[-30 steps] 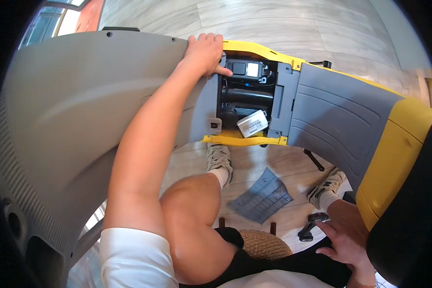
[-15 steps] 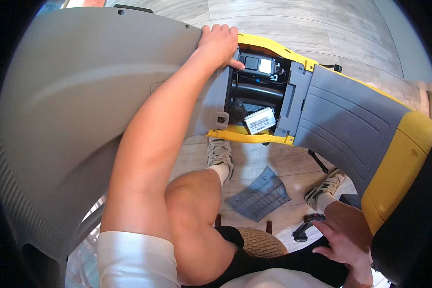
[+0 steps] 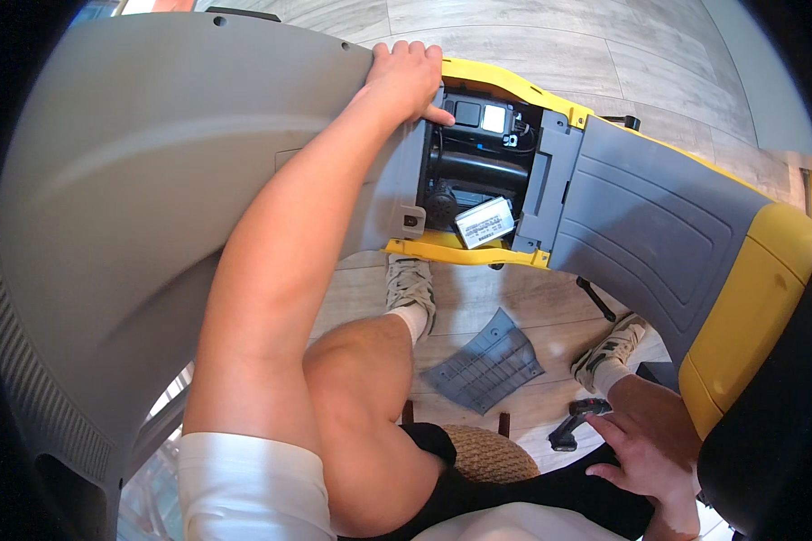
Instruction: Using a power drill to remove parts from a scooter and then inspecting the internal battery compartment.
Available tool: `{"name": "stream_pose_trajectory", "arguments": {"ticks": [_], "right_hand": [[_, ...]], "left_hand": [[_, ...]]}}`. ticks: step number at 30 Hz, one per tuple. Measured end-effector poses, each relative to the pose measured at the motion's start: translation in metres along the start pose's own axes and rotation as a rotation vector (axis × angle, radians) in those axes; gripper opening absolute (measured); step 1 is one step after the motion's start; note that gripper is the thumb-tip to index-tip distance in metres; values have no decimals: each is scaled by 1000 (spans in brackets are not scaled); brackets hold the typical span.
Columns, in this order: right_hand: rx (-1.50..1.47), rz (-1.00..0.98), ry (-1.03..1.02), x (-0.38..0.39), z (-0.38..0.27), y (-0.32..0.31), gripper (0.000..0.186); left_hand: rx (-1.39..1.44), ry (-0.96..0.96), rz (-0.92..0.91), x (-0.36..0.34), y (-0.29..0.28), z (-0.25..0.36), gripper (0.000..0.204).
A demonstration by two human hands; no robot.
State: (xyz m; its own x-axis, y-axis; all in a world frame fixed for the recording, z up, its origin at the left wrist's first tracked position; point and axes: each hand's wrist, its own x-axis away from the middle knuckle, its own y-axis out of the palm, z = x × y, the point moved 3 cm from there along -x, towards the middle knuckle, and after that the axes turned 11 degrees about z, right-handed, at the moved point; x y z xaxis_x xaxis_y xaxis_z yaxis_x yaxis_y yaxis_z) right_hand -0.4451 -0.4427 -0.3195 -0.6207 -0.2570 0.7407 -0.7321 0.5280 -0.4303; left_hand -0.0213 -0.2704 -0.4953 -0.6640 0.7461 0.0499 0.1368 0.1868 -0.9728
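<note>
A grey and yellow scooter body (image 3: 153,135) stretches across the view. My left hand (image 3: 406,81) has its fingers wrapped over the far edge of the scooter's grey front panel (image 3: 383,194), beside an uncovered floor compartment. Its thumb points over the compartment's corner. Inside lie a black unit with a white label (image 3: 494,118), a thick black tube (image 3: 483,169) and some wiring. A silver box with a printed label (image 3: 485,223) sits tilted at the near side. On my right leg rests my right hand (image 3: 650,455), fingers apart, holding nothing.
A loose grey cover panel (image 3: 485,361) lies on the wood-look floor between my feet. Near my right hand a black tool (image 3: 579,424) stands low down. I sit on a woven stool (image 3: 492,453). The grey footboard (image 3: 650,198) continues to the right of the compartment.
The scooter and my left arm have shifted very slightly left and up in the picture. Both hands keep their places, and the silver box stays in the compartment.
</note>
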Motion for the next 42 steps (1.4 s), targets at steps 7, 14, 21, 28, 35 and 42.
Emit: {"name": "stream_pose_trajectory", "arguments": {"ticks": [7, 14, 21, 28, 35, 42], "right_hand": [[1, 4, -9, 1, -1, -1, 69], [23, 33, -40, 1, 1, -4, 69], [9, -26, -31, -3, 8, -11, 67], [-3, 34, -47, 5, 12, -9, 66], [-40, 125, -23, 24, 9, 20, 63], [129, 339, -44, 58, 7, 41, 61]], "left_hand": [[28, 0, -53, -1, -4, 0, 93], [113, -8, -269, -8, -13, 3, 103], [99, -17, -274, -5, -15, 4, 102], [116, -67, -255, -8, -25, 5, 101], [147, -118, -268, -6, -26, 16, 106], [233, -119, -67, 4, -37, 33, 115]]}}
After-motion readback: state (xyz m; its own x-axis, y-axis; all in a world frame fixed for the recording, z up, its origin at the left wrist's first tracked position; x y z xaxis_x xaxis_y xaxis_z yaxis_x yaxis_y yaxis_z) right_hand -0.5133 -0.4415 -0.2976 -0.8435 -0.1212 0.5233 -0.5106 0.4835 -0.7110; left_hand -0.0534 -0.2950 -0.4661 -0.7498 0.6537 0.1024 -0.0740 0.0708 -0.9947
